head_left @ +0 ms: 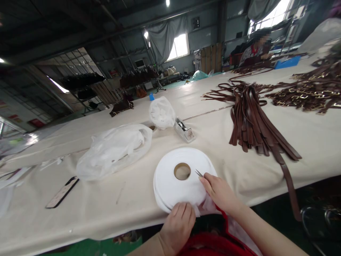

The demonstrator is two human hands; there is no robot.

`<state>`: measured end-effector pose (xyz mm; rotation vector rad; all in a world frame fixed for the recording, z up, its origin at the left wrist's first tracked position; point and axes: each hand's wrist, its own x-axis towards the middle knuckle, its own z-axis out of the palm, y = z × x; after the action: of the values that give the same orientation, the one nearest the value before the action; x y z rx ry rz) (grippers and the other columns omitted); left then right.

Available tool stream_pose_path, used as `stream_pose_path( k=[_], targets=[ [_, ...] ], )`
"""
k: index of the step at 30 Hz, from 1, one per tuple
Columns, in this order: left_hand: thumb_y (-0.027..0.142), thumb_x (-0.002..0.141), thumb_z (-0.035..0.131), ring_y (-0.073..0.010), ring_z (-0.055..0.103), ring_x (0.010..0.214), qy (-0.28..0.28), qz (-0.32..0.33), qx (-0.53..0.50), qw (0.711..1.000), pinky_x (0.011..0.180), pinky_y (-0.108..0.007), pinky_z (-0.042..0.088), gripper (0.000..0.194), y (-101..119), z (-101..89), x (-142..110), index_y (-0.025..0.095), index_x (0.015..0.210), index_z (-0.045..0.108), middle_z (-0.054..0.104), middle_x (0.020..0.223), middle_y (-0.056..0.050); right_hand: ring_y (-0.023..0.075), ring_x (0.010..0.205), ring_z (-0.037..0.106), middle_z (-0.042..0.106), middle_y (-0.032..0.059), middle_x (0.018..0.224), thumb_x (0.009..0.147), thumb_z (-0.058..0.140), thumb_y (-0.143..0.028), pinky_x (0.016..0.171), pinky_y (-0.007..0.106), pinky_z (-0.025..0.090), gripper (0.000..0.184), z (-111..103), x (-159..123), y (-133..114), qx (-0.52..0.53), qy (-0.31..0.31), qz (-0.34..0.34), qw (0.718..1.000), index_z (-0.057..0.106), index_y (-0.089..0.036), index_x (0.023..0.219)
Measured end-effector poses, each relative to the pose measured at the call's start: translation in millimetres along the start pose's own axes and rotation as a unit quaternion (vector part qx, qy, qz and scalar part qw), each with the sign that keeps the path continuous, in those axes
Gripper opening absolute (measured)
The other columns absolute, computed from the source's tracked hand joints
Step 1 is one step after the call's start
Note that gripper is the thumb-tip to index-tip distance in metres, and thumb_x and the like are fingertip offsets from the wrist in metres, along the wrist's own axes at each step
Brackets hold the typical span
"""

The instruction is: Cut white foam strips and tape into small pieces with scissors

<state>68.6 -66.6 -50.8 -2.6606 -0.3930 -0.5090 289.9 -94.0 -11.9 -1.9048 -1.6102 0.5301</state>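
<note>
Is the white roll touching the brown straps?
Apart. In the head view, cream cloth shows plainly between the white roll and the brown straps to its right.

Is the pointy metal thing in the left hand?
No, the right hand holds the pointed metal tool, while the left hand touches the near edge of the white roll.

One white roll (170,193), one pointed tool (198,173) and, around the roll, one phone (63,192), one tape dispenser (185,133) and two plastic bags (114,153) (161,113) are counted; brown straps (247,119) are too heaped to be counted.
</note>
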Motion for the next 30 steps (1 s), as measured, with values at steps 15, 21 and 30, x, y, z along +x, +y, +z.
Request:
stream_pose_path(
  k=[15, 21, 30],
  targets=[
    [0.016, 0.086, 0.054, -0.0183, 0.054, 0.083, -0.087, -0.006, -0.021, 0.996, 0.08, -0.032, 0.042, 0.01, 5.2, -8.0, 8.7, 0.018, 0.094, 0.06, 0.06, 0.091, -0.003, 0.0224, 0.069, 0.065, 0.066, 0.0042, 0.07, 0.102, 0.019, -0.041, 0.06, 0.03, 0.03, 0.04, 13.2, -3.0, 2.9, -0.004, 0.055, 0.007, 0.998, 0.044, -0.024, 0.077],
    [0.009, 0.085, 0.048, -0.0182, 0.055, 0.076, -0.067, -0.071, 0.018, 0.995, 0.081, -0.035, 0.043, 0.023, 21.7, 9.5, 2.2, 0.014, 0.103, 0.061, 0.06, 0.084, -0.003, 0.022, 0.071, 0.065, 0.068, 0.004, 0.073, 0.102, 0.023, -0.042, 0.061, 0.03, 0.031, 0.039, 15.6, -8.3, 5.8, 0.01, 0.068, -0.012, 0.998, 0.046, -0.024, 0.077],
    [0.005, 0.086, 0.043, -0.0199, 0.059, 0.091, 0.0, -0.111, -0.027, 0.994, 0.095, -0.038, 0.04, 0.028, 1.6, 5.7, 10.5, 0.02, 0.1, 0.063, 0.065, 0.097, -0.005, 0.0213, 0.066, 0.062, 0.065, 0.0038, 0.067, 0.101, 0.021, -0.045, 0.062, 0.03, 0.034, 0.041, 8.6, 4.1, 5.0, 0.083, 0.06, 0.011, 0.995, 0.042, -0.025, 0.072]
  ],
)
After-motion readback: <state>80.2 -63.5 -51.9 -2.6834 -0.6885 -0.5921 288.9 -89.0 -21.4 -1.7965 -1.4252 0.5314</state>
